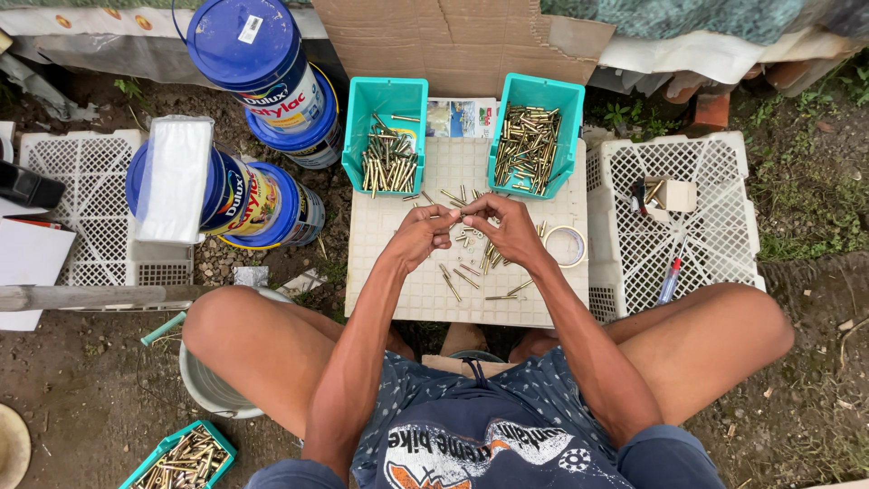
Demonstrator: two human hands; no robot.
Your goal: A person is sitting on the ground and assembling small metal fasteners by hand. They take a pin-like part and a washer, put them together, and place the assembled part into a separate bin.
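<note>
Both hands meet over the middle of a pale plastic counter (398, 272) set low on the dirt. The left hand (422, 234) and the right hand (507, 228) have their fingertips pinched together on a small brass pin (455, 215) held between them, just above the counter top.

Loose brass pins (471, 272) lie scattered under and just in front of the hands, some reaching near the front edge. At the far edge stand two teal bins: the left bin (385, 95) is partly filled with pins, the right bin (543, 95) holds a fuller heap. A roll of tape (568, 245) lies just right of the right hand, near the counter's right edge.

A white crate (715, 226) sits touching the right side, carrying a small box and a pen. Blue paint buckets (262, 63) crowd the left side. The bare strip of counter lies along the left and front edges. A third teal bin (186, 455) of pins lies on the ground by the left knee.
</note>
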